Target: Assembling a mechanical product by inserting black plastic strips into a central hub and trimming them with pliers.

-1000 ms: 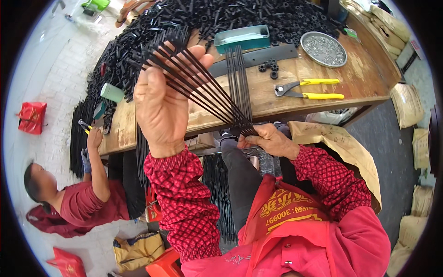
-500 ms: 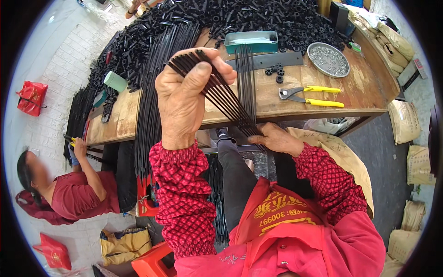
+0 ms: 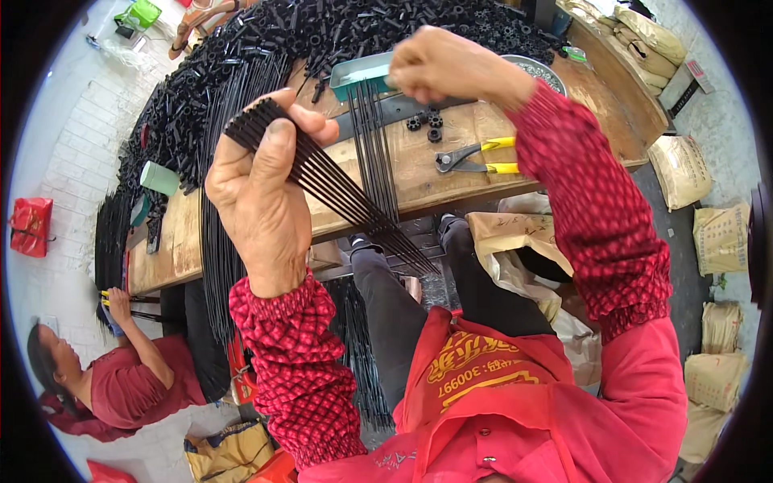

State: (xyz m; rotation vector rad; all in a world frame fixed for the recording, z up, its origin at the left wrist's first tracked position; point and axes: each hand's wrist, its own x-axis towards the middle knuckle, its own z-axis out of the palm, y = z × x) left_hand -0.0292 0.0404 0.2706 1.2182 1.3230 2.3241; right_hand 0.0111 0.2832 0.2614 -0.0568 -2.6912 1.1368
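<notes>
My left hand (image 3: 266,193) is closed around a fan of thin black rods (image 3: 346,197), raised over the table's near edge. Their thicker ends stick out above the thumb, and the thin ends slope down to the right. Farther off, my right hand (image 3: 451,68) reaches across to the right end of a shallow teal tray (image 3: 345,74). Its fingers are pinched together; anything between them is hidden. More black rods (image 3: 372,153) lie on the table in front of the tray. Right of them are several small black ribbed parts (image 3: 435,135) and yellow-handled cutting pliers (image 3: 463,159).
A large heap of black plastic parts (image 3: 266,44) covers the back of the wooden table (image 3: 435,187). A round metal dish (image 3: 561,80) is partly behind my right arm. Another person (image 3: 145,362) sits at left holding a yellow-handled tool. Paper sacks (image 3: 680,165) line the right side.
My right hand has left the rods' lower ends and moved up and across to the teal tray. My left hand keeps the rods. The whole view has shifted slightly.
</notes>
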